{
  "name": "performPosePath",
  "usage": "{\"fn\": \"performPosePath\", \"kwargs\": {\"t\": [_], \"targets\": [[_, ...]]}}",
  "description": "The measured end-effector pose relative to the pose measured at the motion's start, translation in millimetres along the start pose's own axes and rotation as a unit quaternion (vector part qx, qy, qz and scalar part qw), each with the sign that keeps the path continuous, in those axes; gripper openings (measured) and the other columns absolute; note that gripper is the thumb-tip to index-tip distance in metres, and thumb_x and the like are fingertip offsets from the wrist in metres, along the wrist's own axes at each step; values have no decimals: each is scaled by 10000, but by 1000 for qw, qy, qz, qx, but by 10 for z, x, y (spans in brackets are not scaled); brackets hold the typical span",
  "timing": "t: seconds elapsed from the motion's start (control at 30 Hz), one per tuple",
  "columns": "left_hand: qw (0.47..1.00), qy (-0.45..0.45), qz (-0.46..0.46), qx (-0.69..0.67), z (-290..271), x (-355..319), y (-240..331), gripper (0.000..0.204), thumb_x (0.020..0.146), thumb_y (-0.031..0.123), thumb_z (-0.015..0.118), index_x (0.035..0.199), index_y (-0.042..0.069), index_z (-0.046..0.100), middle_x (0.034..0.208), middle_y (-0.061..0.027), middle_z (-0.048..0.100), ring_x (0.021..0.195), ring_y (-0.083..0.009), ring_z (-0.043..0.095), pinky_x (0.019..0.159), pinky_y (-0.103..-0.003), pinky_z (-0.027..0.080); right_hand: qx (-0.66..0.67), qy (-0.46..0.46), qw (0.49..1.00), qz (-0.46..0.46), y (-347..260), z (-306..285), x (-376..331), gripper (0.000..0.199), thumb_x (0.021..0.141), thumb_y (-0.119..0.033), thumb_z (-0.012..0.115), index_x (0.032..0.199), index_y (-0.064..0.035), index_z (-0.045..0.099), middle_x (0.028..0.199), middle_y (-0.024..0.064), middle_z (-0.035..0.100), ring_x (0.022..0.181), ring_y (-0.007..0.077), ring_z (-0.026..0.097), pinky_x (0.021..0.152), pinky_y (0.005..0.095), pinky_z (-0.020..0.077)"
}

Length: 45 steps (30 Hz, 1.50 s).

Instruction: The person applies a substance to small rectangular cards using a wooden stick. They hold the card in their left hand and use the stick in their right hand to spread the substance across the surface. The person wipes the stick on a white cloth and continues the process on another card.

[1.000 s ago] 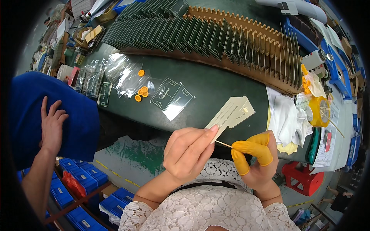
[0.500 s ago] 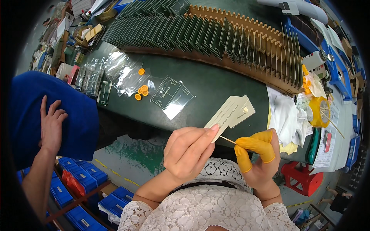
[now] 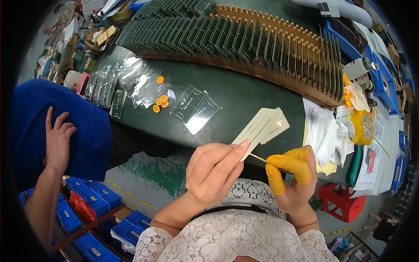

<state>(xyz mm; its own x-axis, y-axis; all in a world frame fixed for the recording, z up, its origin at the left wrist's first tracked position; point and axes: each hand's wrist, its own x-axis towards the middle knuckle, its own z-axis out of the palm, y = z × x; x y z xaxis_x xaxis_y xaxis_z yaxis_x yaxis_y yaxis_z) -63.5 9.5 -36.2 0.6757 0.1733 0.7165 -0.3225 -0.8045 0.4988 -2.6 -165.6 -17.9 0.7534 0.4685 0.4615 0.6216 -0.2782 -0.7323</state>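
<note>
Taking twelve o'clock as straight away from the wearer, we see the bare left hand (image 3: 211, 174) with its thumb and fingers pinched together on the near end of a long, flat cream card with a stepped outline (image 3: 262, 124). From that pinch the card's long axis points between one and two o'clock, its wider end hanging over the dark green tabletop (image 3: 235, 87). We cannot tell whether it is one card or several layered.

The right hand (image 3: 294, 192) has yellow rubbery finger covers (image 3: 288, 164) on its thumb and forefinger, and these two are closed together on a thin, pale wooden-looking stick (image 3: 258, 158). From the right fingertips the stick points toward ten o'clock, so it crosses the card's direction steeply, and its far end reaches the card's near edge just beside the left thumb. We cannot tell whether the tip touches the card, passes beneath it or stops just short.

The left hand is the nearer one, directly on the card; the right is linked to it only by the stick, and from its fingertips the card's wider end lies around twelve o'clock. Farther off at twelve, we see a slotted brown rack (image 3: 301, 90).
</note>
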Motion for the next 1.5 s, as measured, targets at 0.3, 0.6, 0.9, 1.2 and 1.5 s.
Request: {"fn": "performPosePath", "kwargs": {"t": [0.3,0.6,0.9,1.2,1.5], "targets": [[1000,-2,-4,0,-5,-3,-1,406,659,-159,733,1035,-5,719,902,-72,623,747,-206,614,636,-285,502,5,-1,1000,-11,6,9,10,306,706,4,809,982,-58,694,840,71,602,714,216,515,605,310,390],[1000,-2,-10,0,-11,-3,3,383,678,-127,757,1041,-8,718,894,-79,627,748,-209,611,640,-283,502,18,-18,1000,-7,-16,-5,-17,319,690,-25,818,982,-73,697,838,70,592,705,217,490,598,320,375],[1000,-1,-9,-1,-6,-9,-1,373,688,-117,759,1042,-6,719,890,-79,628,747,-208,612,639,-283,505,7,-13,1000,-20,12,17,-16,309,702,-46,816,984,-76,692,834,71,589,690,220,480,598,333,357],[1000,0,-7,2,-7,-13,-1,383,679,-131,749,1039,-5,719,901,-77,626,750,-207,616,635,-283,509,2,-24,999,-28,12,14,8,227,760,-11,758,966,-40,665,841,83,591,704,197,501,608,297,381],[1000,-1,-7,5,1,-15,-1,385,676,-141,742,1035,-5,719,901,-76,628,750,-208,617,633,-283,509,4,-17,1000,-15,15,20,-3,288,712,-46,810,970,-67,684,832,72,598,689,223,489,611,339,358]]}}
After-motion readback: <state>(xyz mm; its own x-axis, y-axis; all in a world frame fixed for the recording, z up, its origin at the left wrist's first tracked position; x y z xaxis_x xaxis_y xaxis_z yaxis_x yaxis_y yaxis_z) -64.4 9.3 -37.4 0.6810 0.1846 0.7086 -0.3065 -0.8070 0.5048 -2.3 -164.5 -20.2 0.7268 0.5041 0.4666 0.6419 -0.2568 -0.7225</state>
